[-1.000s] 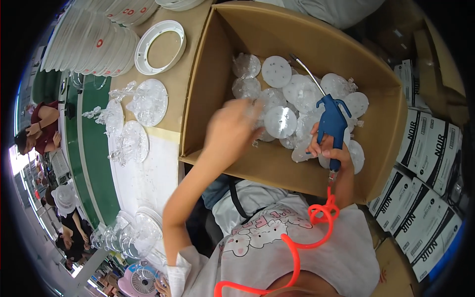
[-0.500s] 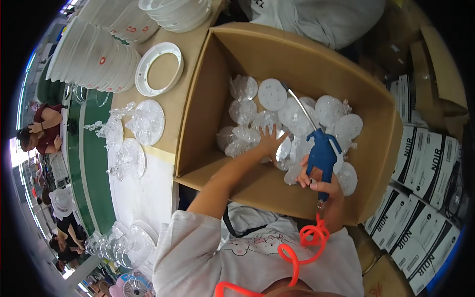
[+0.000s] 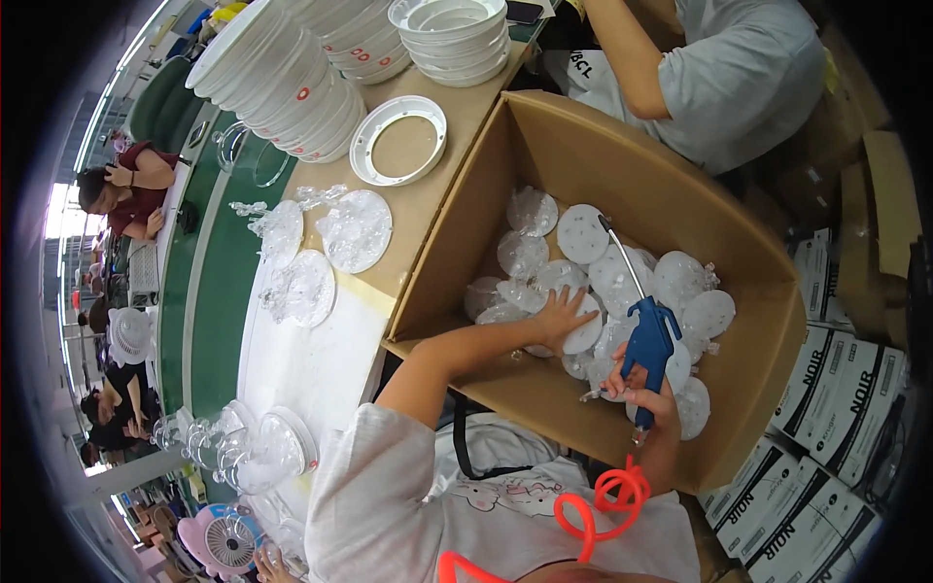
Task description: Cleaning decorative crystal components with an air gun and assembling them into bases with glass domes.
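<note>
Okay, my left hand (image 3: 561, 319) is spread wide, empty, over plastic discs (image 3: 583, 233) piled mid-floor in the cardboard box (image 3: 746, 389); my right hand (image 3: 645, 396) curls round a blue air gun (image 3: 648, 345), toward the near edge. Bare cardboard separates pile and right edge.

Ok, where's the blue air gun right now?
In the head view, the blue air gun is right of centre, in the right hand, over the clear plastic discs in the cardboard box.
</note>
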{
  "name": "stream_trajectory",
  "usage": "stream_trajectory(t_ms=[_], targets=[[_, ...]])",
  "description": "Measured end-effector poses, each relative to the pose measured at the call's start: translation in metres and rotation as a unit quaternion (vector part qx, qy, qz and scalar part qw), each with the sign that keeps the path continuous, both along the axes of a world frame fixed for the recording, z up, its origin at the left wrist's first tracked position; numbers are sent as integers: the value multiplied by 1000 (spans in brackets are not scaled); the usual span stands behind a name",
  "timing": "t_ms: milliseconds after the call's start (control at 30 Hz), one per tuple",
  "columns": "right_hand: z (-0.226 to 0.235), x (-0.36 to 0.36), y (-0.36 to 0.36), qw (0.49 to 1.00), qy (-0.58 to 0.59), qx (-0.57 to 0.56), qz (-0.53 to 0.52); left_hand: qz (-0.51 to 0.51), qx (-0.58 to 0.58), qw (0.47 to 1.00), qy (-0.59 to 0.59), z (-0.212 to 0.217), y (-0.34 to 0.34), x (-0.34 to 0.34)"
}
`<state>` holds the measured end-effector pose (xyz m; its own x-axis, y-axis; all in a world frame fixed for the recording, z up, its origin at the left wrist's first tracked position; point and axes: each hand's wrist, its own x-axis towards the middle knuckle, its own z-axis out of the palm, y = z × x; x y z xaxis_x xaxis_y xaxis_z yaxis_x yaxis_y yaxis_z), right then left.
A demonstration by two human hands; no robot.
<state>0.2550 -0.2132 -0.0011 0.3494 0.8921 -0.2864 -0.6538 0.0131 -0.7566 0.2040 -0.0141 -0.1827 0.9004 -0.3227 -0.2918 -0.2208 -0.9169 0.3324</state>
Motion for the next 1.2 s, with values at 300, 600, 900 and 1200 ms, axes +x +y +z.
stream_trajectory(t_ms=[300, 600, 900, 1200], targets=[[12, -9, 12, 990, -17, -98, 99, 418, -153, 894, 38, 68, 122, 3], [-15, -30, 27, 961, -113, -147, 204, 511, -638, 565, 109, 62, 154, -18], [-16, -33, 43, 975, -115, -138, 134, 552, -544, 603, 188, 14, 162, -33], [-29, -35, 46, 966, -144, -146, 156, 552, -575, 570, 198, 21, 162, -29]])
